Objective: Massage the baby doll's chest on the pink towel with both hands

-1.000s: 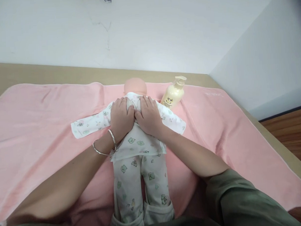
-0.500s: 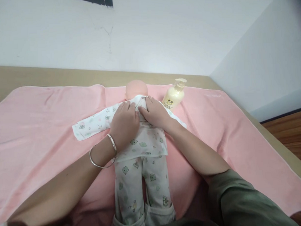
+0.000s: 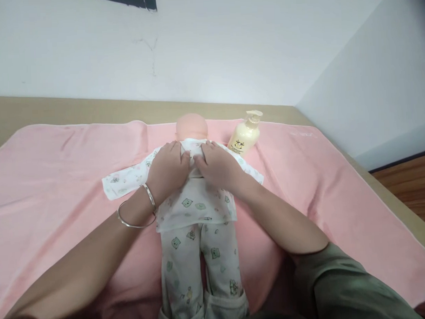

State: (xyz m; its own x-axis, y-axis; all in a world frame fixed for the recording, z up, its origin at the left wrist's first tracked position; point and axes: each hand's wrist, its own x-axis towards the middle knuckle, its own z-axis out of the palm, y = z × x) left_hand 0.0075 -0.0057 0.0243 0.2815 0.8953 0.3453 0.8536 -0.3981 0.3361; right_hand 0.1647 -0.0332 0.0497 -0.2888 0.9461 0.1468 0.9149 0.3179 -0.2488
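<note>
A baby doll (image 3: pixel 192 126) lies on the pink blanket (image 3: pixel 69 150), its bald head toward the wall; no face shows. It wears a white printed top (image 3: pixel 196 204) with the sleeves spread out and matching trousers (image 3: pixel 181 263) with turned-up cuffs. My left hand (image 3: pixel 169 170), below a silver bangle (image 3: pixel 149 199), rests flat on the upper left of the doll's torso. On the upper right lies my right hand (image 3: pixel 218 166), also flat. Both thumbs point inward and nearly meet at the middle. Fingers of both hands are stretched out, holding nothing.
A cream pump bottle (image 3: pixel 244 134) stands on the blanket to the right of the doll's head. Beyond the blanket runs the tan table edge (image 3: pixel 74 106), with a white wall (image 3: pixel 212 52) behind it. Brown wood (image 3: pixel 411 180) shows at the far right.
My hands have spread slightly apart across the doll's upper torso, the left one shifting left. The top's cloth near the neck lies a little lower. The bottle has stayed in place.
</note>
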